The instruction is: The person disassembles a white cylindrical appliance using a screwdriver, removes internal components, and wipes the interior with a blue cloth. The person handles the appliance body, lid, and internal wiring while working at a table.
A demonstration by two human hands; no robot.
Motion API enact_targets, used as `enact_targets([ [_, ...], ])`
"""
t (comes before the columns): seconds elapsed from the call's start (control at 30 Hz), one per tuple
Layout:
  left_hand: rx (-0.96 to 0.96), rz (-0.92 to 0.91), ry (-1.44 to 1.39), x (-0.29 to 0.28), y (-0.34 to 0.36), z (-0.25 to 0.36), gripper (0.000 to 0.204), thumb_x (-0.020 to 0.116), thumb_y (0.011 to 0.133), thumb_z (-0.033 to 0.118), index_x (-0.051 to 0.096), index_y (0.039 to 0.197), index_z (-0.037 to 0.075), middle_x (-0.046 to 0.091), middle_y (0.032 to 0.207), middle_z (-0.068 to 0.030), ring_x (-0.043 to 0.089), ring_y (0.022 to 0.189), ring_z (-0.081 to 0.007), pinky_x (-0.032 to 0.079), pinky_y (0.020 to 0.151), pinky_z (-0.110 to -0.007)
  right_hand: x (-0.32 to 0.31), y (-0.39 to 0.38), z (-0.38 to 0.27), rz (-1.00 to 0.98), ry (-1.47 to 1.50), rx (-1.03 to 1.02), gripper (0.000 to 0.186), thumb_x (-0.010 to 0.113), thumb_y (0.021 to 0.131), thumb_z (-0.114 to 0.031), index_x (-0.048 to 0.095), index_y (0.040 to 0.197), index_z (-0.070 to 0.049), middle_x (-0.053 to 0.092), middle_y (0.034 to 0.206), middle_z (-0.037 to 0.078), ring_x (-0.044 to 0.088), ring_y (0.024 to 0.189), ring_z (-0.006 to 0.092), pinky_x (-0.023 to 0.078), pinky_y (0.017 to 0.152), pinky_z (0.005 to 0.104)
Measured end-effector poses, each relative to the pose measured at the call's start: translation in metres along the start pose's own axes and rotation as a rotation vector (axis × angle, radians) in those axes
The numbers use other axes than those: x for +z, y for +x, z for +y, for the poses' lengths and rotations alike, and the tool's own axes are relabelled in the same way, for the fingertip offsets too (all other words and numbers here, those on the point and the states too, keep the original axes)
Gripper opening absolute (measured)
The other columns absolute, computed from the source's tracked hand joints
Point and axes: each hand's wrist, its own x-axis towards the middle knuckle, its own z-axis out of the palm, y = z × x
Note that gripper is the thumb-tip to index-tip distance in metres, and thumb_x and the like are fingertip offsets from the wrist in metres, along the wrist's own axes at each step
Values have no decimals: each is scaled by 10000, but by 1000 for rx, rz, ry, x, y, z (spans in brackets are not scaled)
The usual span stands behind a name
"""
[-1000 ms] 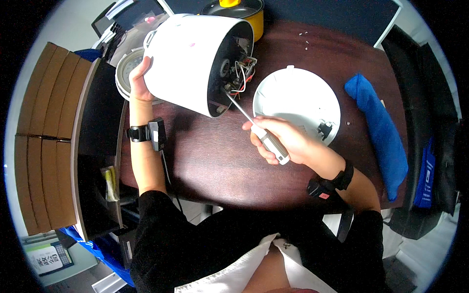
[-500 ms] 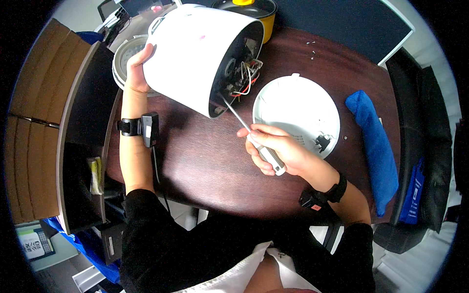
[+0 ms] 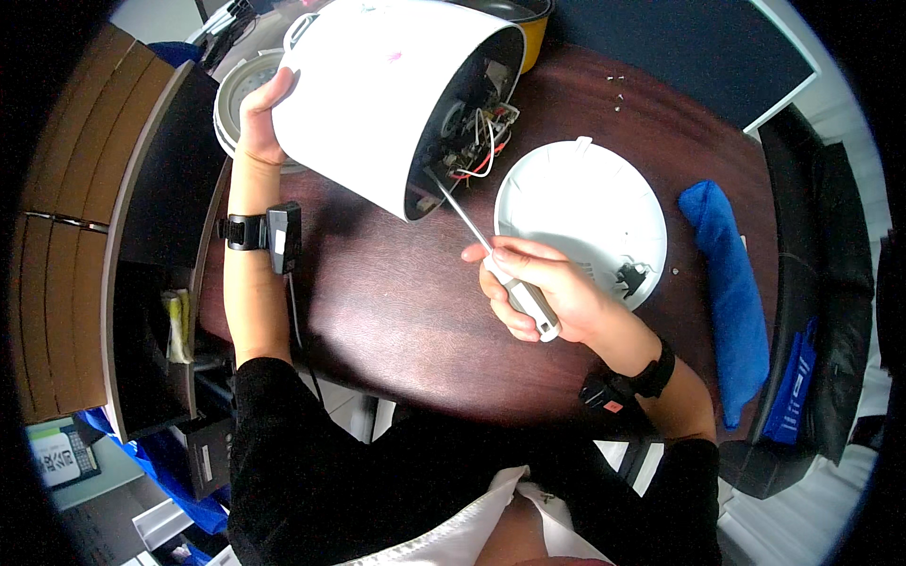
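Head view: our left hand (image 3: 262, 118) grasps the appliance housing (image 3: 368, 99) tilted, its wiring (image 3: 488, 143) facing the screwdriver (image 3: 532, 307) our right hand (image 3: 564, 290) clasps.

A blue cloth (image 3: 729, 307) lies at right, cardboard boxes (image 3: 64, 307) stand at left, and a yellow pot (image 3: 535, 42) at back.

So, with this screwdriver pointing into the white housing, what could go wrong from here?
The screwdriver reaches near the exposed wires, so it might snag or nick one. The white housing is tilted, with only the left hand on it, and may slip. The small pale pieces loose on the table could get lost if knocked.
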Motion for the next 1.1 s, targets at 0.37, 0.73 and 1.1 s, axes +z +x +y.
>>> enact_targets([
  [0.37, -12, -47, -4, 0, 2, -2, 574, 580, 852, 302, 446, 1255, -85, 572, 1181, -220, 626, 1006, -284, 534, 839, -355, 3, 1, 0, 28, -64, 16, 297, 383, 986, -227, 419, 1182, -7, 477, 750, 52, 465, 436, 127, 369, 340, 255],
  [0.73, -21, -67, -31, 0, 7, -4, 563, 577, 856, 283, 440, 1253, -93, 575, 1172, -224, 625, 1006, -288, 542, 827, -355, -7, 1, 0, 353, -1582, -567, 262, 496, 918, -164, 472, 1111, 11, 583, 764, 133, 593, 530, 258, 477, 460, 358],
  [1.1, -17, -32, -60, -2, 1, 0, 570, 590, 848, 271, 435, 1250, -102, 579, 1163, -229, 634, 985, -290, 540, 822, -358, 12, -11, -21, 424, -1278, -300, 239, 513, 918, -203, 496, 1035, 5, 581, 725, 112, 560, 456, 221, 454, 420, 315],
])
